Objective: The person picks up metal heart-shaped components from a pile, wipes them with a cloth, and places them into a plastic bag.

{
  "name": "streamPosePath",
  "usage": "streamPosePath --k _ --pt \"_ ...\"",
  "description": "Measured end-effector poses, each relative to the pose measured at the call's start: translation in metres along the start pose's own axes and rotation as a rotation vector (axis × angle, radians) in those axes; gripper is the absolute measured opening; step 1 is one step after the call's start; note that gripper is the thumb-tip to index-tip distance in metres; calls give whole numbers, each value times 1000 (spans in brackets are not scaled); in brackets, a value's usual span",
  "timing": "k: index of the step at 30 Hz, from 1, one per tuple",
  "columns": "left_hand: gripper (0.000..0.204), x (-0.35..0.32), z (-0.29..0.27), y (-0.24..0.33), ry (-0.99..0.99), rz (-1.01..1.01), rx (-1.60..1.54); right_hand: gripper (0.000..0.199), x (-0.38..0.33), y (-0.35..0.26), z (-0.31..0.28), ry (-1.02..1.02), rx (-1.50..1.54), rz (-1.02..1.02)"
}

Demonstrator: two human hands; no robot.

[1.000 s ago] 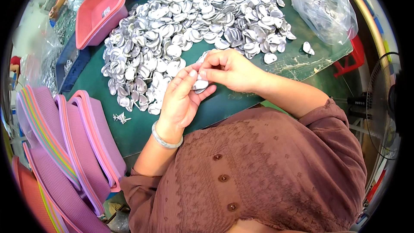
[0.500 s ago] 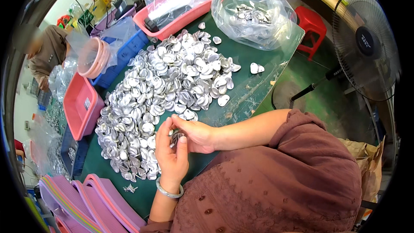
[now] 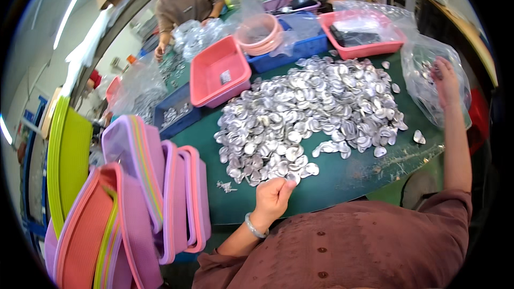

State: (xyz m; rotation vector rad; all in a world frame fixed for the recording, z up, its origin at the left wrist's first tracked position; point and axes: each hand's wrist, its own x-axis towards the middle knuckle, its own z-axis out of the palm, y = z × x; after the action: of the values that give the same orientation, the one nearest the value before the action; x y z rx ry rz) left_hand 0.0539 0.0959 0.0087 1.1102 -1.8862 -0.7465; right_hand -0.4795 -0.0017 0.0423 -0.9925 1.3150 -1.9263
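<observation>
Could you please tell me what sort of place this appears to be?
Probably a small hand-work workshop: a big heap of silvery oval pieces covers much of a green worktable, stacked plastic baskets stand beside it, and a co-worker is visible beyond.

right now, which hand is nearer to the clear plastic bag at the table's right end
Right. The right hand is at the clear plastic bag; the left hand is well to its left, by the near edge of the silvery pile.
</observation>
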Motion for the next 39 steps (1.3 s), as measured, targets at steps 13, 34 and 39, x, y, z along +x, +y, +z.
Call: streamPosePath --k 13,34,39 --pt "25 -301 -44 -130 -95 -1252 47 32 -21 7 44 5 -702 -315" --pt "36 -263 -59 -93 316 -1189 2 18 -120 -8 84 -402 -587 -505" --pt "39 -249 -3 -129 428 -1136 -65 18 -131 -15 85 -464 -519 -489"
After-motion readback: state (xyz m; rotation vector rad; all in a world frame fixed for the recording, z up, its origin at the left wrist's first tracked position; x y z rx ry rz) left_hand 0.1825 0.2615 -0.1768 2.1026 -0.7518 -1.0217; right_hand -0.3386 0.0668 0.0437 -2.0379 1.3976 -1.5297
